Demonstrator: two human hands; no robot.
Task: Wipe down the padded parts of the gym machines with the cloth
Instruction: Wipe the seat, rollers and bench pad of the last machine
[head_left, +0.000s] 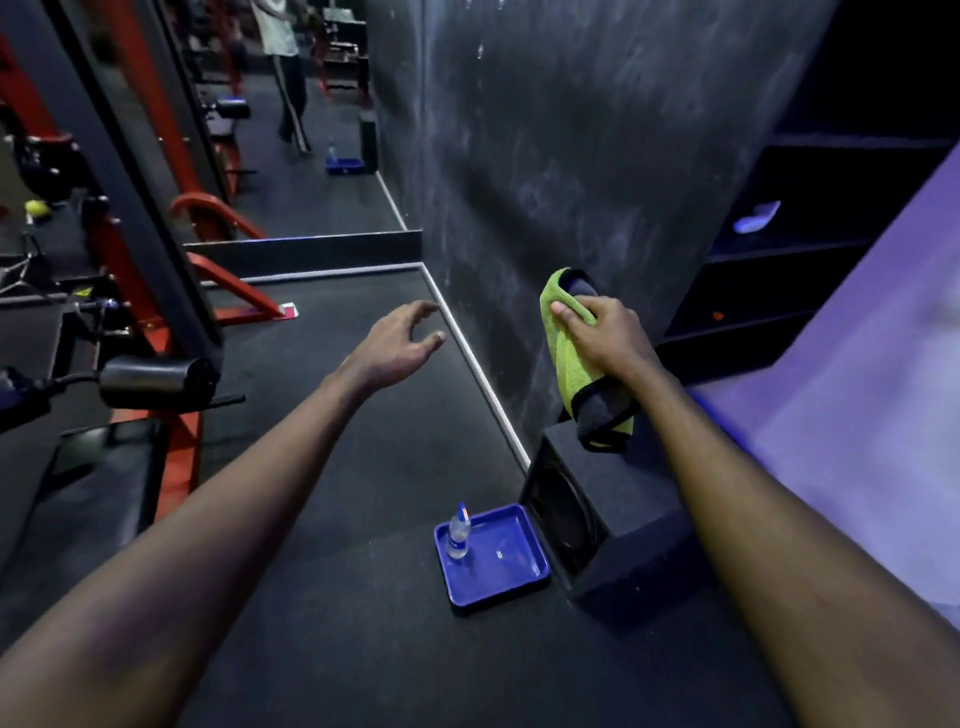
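The room is a dim gym with a dark rubber floor and a scuffed black wall, with a pale strip running along the foot of the wall. The right hand grips a folded cloth, green on 1 side and grey on the other, held up in front of the wall. The left hand holds nothing and hangs over the floor, fingers loosely spread. A blue tray lies on the floor with 1 small clear bottle upright in a corner of it. A black speaker box stands just beside the tray, against the wall. At left is a red and black machine frame with a black roller pad. Dark shelves fill the right, next to a purple-lit surface
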